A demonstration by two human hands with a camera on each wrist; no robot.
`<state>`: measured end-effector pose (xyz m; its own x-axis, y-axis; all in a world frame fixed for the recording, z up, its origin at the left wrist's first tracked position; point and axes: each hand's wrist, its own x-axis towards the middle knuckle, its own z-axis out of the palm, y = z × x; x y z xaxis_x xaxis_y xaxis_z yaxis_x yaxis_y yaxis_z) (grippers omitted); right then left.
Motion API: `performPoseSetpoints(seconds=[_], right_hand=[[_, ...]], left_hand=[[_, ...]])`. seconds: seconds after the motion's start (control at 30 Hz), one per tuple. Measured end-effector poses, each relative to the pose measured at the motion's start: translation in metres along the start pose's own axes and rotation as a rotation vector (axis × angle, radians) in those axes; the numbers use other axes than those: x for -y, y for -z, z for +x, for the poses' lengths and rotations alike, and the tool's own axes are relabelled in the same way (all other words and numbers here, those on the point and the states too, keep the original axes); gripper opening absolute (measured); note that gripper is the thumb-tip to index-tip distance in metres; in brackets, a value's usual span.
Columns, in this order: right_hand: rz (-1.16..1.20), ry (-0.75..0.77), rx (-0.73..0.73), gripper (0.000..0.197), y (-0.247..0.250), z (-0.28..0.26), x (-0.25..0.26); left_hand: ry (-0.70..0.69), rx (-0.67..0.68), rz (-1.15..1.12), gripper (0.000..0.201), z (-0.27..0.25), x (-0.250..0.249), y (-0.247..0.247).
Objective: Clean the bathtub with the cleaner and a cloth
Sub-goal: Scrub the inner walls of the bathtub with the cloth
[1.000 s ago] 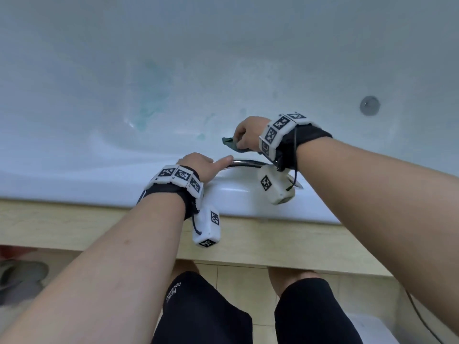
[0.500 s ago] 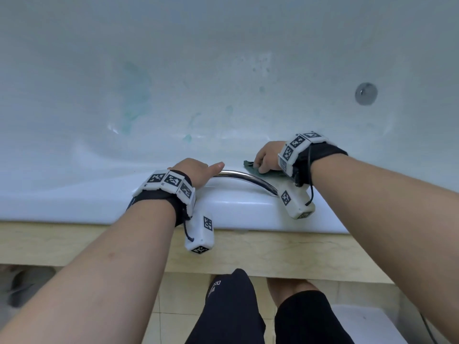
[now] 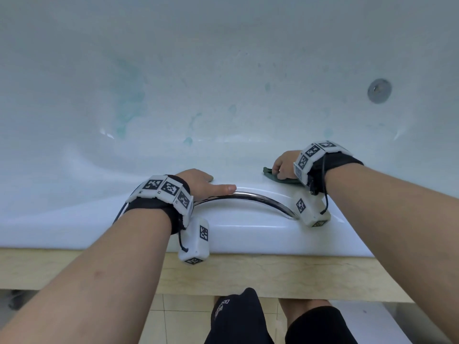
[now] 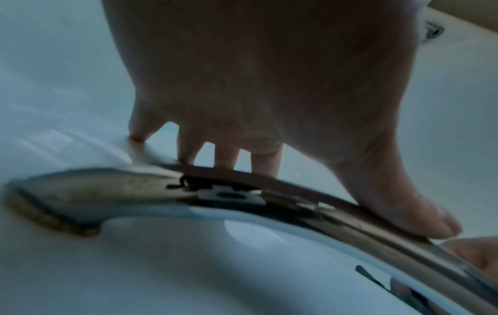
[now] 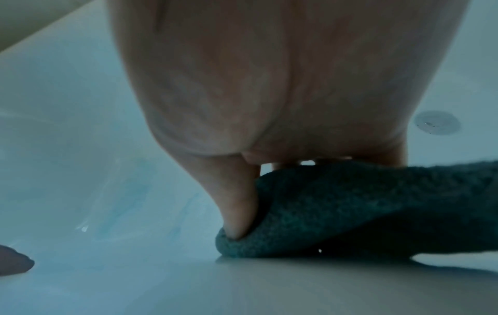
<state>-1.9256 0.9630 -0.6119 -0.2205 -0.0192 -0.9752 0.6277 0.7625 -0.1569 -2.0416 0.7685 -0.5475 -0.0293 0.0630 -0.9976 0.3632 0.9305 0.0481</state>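
Your right hand [image 3: 285,165] presses the nubby dark-green cloth [image 5: 363,208] onto the glossy white bathtub [image 3: 248,232] rim, thumb dug into its fold. Left of that grip, your left hand [image 3: 198,182] rests flat, fingers relaxed, thumb along the curved chrome handle [image 3: 260,198].

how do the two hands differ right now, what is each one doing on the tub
The left hand holds nothing: it rests on the tub rim with fingers spread and its thumb along the metal handle. The right hand grips a dark green cloth, pressing it onto the rim beyond the handle's right end. Both wear tagged wristbands and touch the white tub.
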Motion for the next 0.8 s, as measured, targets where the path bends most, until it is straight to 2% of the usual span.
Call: performPoseSetpoints(seconds=[0.13,0.27,0.37,0.57,0.8], right_hand=[[-0.006,0.051,0.048,0.036,0.005,0.007,0.015],[-0.199,0.142,0.124,0.043,0.010,0.009,0.040],[-0.230,0.208,0.149,0.045,0.013,0.013,0.049],[-0.146,0.206,0.213,0.044,0.013,0.025,0.047],[-0.072,0.167,0.139,0.044,0.009,-0.002,0.034]], left_hand=[[-0.015,0.051,0.071,0.085,0.008,-0.003,0.009],[-0.010,0.073,0.069,0.088,0.015,-0.001,0.012],[0.029,0.088,0.078,0.093,0.018,0.006,0.017],[0.087,0.109,0.096,0.098,0.015,0.022,0.021],[-0.011,0.127,0.216,0.090,0.016,-0.029,0.012]])
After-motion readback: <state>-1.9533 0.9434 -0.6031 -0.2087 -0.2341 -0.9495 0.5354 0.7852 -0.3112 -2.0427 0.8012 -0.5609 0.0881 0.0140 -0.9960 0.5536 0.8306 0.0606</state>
